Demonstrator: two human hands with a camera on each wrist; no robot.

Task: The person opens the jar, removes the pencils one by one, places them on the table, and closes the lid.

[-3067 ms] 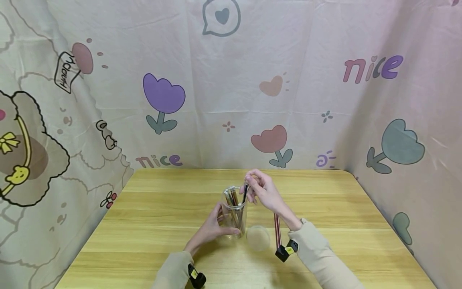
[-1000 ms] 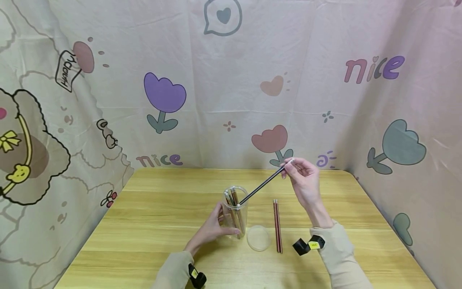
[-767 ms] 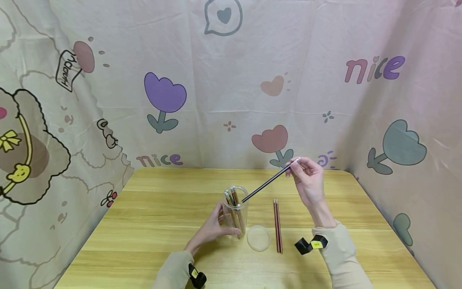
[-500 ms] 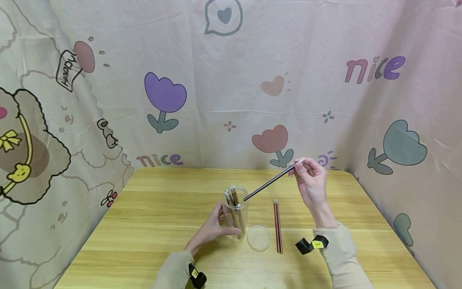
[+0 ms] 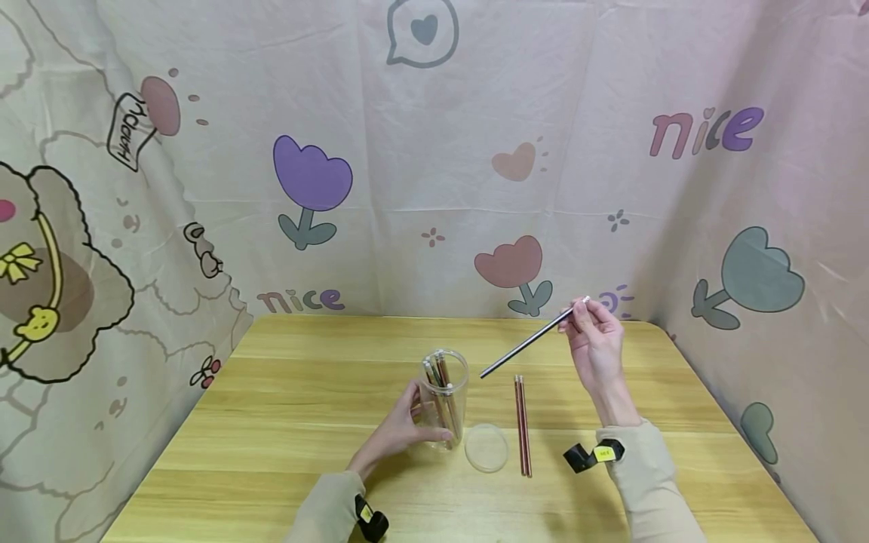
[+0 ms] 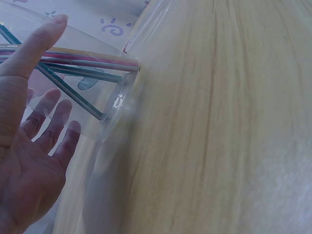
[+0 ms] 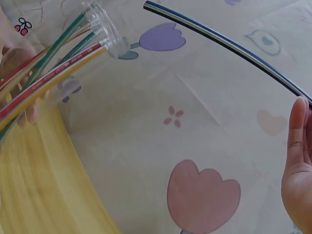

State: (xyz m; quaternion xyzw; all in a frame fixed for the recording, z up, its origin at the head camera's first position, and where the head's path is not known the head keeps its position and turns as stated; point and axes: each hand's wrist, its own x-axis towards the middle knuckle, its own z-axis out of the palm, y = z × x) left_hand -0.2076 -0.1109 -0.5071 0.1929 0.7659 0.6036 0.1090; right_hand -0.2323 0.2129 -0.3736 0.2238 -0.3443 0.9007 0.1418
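My left hand [image 5: 397, 431] grips a clear plastic cup [image 5: 460, 411] low on its side, thumb in front. Several coloured pencils [image 5: 436, 371] stand in the cup; green, red and yellow ones [image 7: 53, 80] show in the right wrist view. Up to the right, my right hand [image 5: 599, 351] pinches a black pencil [image 5: 526, 344] close to its white-tipped end. That pencil slants down to the left, its lower end outside the cup and apart from the rim. In the left wrist view, the thumb and fingers of my left hand [image 6: 36, 156] lie on either side of the cup [image 6: 117, 105].
A round clear lid [image 5: 486, 448] lies flat on the wooden table [image 5: 271, 422], right of the cup. Beside it, two dark red pencils [image 5: 523, 430] lie side by side. A patterned cloth [image 5: 421, 136] hangs behind the table.
The black pencil has come up out of the cup, and my right hand has carried it to the right. My left hand and the cup have stayed in place.
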